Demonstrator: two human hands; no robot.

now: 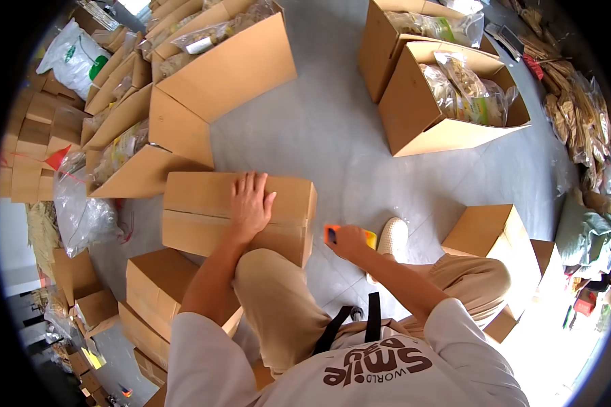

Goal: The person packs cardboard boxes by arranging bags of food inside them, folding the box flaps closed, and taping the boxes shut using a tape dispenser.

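Fingers stretched out, my left hand (251, 207) lies flat on the top of a closed cardboard box (204, 207), which has a strip of tape along its middle seam. The box rests by my bent knee. Just off its right end, my right hand (351, 241) is closed around an orange-and-yellow handheld tool (330, 235). The fingers cover much of that tool, and its exact kind cannot be made out. A small gap separates it from the box.
Open cartons with bagged goods stand at the upper left (231, 68) and upper right (448, 132). Closed boxes (157, 285) sit at lower left, another box (489, 230) at right. A clear plastic bag (81, 210) lies left; bundled brown material (577, 115) lines the right side.
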